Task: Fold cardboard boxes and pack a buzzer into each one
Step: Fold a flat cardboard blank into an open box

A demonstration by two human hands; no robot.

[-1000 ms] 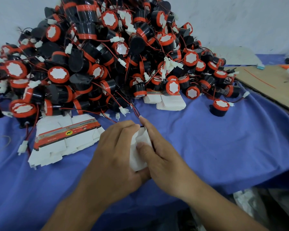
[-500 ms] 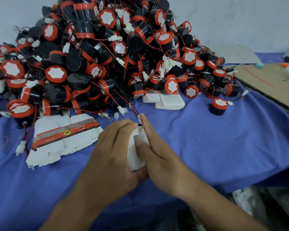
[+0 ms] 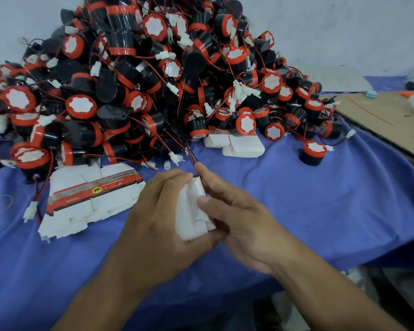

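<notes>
Head view: left hand [image 3: 160, 218] and right hand [image 3: 234, 220] clasp an upright white box [image 3: 193, 211] between them, buzzers [image 3: 153, 80] piled just beyond.

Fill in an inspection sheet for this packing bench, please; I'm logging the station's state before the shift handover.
Surface: blue cloth covers the table, wrinkled; the front right part is bare.
Job's things: large buzzer pile at the back; one lone buzzer apart on the right; flat box stack on the left; second flat stack at the pile's foot; white box being folded.
Clutter: brown cardboard sheet at far right, with small items on it too blurred to name.
Hands: left hand and right hand both grip the white box.
Cables: red and black leads run from the pile to the hands.
Surroundings: pale wall behind.
</notes>
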